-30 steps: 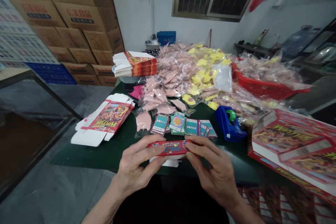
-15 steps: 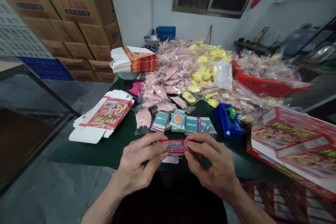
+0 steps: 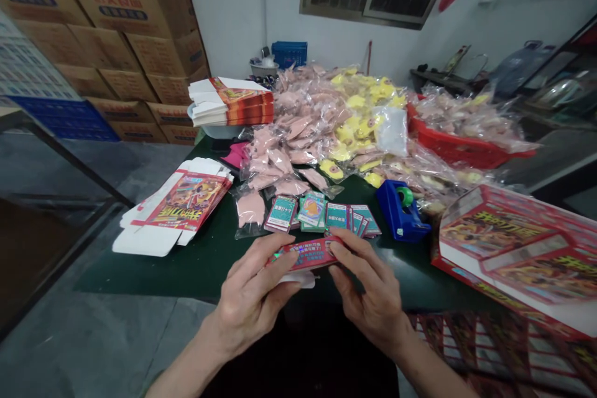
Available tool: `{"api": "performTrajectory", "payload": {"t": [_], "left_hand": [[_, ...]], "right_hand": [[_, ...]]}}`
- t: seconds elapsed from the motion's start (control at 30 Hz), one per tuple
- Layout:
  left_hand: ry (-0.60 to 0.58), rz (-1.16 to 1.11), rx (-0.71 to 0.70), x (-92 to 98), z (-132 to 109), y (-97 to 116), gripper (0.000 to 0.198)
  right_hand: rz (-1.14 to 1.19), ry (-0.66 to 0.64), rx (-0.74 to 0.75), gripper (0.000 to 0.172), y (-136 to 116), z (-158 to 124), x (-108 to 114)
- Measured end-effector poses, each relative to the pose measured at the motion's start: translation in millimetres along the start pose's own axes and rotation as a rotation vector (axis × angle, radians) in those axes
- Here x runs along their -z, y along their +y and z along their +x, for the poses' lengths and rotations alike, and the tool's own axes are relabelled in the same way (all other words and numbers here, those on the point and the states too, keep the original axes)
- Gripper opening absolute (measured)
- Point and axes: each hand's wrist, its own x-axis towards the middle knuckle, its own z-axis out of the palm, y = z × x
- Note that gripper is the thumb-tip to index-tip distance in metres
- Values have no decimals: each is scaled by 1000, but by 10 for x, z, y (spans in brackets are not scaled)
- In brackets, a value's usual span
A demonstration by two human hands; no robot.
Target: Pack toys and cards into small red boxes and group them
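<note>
Between my hands is a small red carton point(image 3: 308, 253) with printed lettering on its side and a white flap below. My left hand point(image 3: 259, 289) grips its left end, fingers over the top and thumb underneath. The right hand point(image 3: 368, 292) is closed on the other end, its fingertips on the upper edge. Just beyond lie teal-backed cards point(image 3: 280, 214), more cards in a green-edged stack point(image 3: 312, 210) and a fanned group point(image 3: 352, 219). A pink toy in a clear bag point(image 3: 250, 210) lies left of the cards.
Flattened cartons point(image 3: 181, 202) lie to the left, with more stacked point(image 3: 247, 106) behind. Bagged pink and yellow toys point(image 3: 317, 118) heap across the back, some in a red basket point(image 3: 466, 144). A blue tape dispenser point(image 3: 401, 214) and red display boxes point(image 3: 513, 249) stand right.
The red carton has tilted, its right end now higher and more of its printed side showing. My left thumb has shifted lower beneath it. The whole view has moved slightly.
</note>
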Motion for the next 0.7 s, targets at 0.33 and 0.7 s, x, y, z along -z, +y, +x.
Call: {"api": "performTrajectory", "payload": {"t": [0.33, 0.7], "left_hand": [[201, 58, 57, -187, -18, -101, 29], [348, 75, 367, -355, -123, -133, 37]], "right_hand": [[96, 99, -91, 45, 31, -32, -134], [-366, 274, -933, 27, 1431, -422, 816]]}}
